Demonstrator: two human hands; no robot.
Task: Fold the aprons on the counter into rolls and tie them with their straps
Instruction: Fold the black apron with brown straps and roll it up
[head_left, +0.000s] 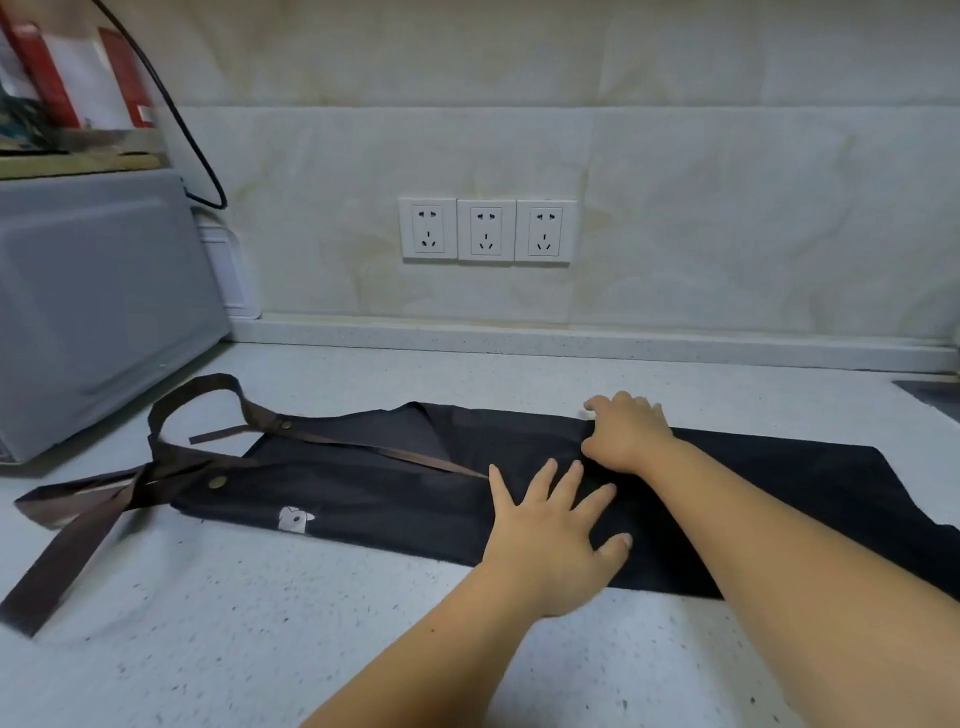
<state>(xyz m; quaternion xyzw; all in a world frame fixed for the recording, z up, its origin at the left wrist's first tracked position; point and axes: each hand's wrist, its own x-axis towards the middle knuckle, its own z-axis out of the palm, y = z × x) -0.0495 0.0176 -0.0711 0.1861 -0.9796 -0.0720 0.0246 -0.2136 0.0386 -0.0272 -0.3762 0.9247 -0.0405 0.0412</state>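
The left grip (550, 535) is pressing, spread flat, on a dark apron (363, 493). Just beyond it, the right grip (628, 436) is clutching the apron's far edge.

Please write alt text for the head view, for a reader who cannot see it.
Two hands work on a dark apron folded into a long strip on a speckled counter: the left hand presses flat, the right hand grips its far edge. Its brown straps lie loose at left.
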